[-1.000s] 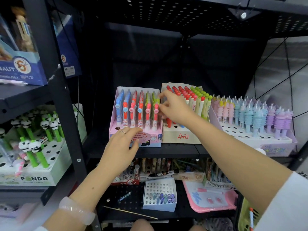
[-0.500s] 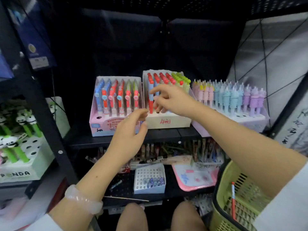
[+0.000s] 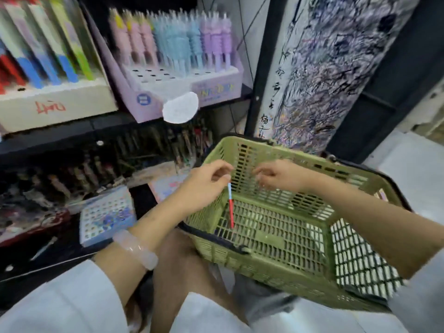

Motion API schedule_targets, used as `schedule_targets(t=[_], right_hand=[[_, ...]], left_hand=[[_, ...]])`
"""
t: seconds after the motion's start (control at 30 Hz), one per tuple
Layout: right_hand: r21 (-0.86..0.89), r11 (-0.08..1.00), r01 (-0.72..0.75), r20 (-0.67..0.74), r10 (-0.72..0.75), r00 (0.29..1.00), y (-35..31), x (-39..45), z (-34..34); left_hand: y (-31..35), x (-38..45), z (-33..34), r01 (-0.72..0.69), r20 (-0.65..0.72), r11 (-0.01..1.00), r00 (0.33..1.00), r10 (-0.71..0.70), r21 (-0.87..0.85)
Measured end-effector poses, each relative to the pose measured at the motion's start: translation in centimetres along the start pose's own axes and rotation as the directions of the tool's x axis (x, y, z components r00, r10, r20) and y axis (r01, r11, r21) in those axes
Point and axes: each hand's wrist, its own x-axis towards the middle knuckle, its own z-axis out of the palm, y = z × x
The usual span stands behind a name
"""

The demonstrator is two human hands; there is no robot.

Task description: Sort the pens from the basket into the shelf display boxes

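Head view, steeply down, close.

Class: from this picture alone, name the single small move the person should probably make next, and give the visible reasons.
Probably lift the red and blue pen clear of the green basket. The left hand already pinches its top, its tip is down on the basket floor, no other pen shows inside, and the right hand hangs empty beside it.

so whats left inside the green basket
One red and blue pen stands against the green basket wall by the left hand. The floor looks bare; the near wall hides some.
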Motion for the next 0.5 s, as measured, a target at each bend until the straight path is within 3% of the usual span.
schedule_targets(t=[0.13,0.3,0.37,0.5], right_hand=[[0.017,0.994,-0.109,0.168,0.105,0.980,5.2,0.6,5.3],[0.204,0.960,-0.193,0.254,0.138,0.957,7.1,4.8,11.4],[0.368,0.875,-0.315,0.260,0.228,0.938,6.8,6.6,13.6],[0.704,0.556,-0.442,0.278,0.358,0.892,5.5,9.4,16.8]], left_hand=[[-1.2,3.2,3.5,0.111,0.176,0.988,0.976,-0.129,0.106],[-3.1,5.2,4.6,0.195,0.200,0.951,0.949,-0.245,0.241],[-3.5,5.4,4.6,0.225,0.189,0.938,0.942,-0.279,0.262],[-3.8,5.5,4.8,0.288,0.155,0.934,0.934,-0.323,0.210]])
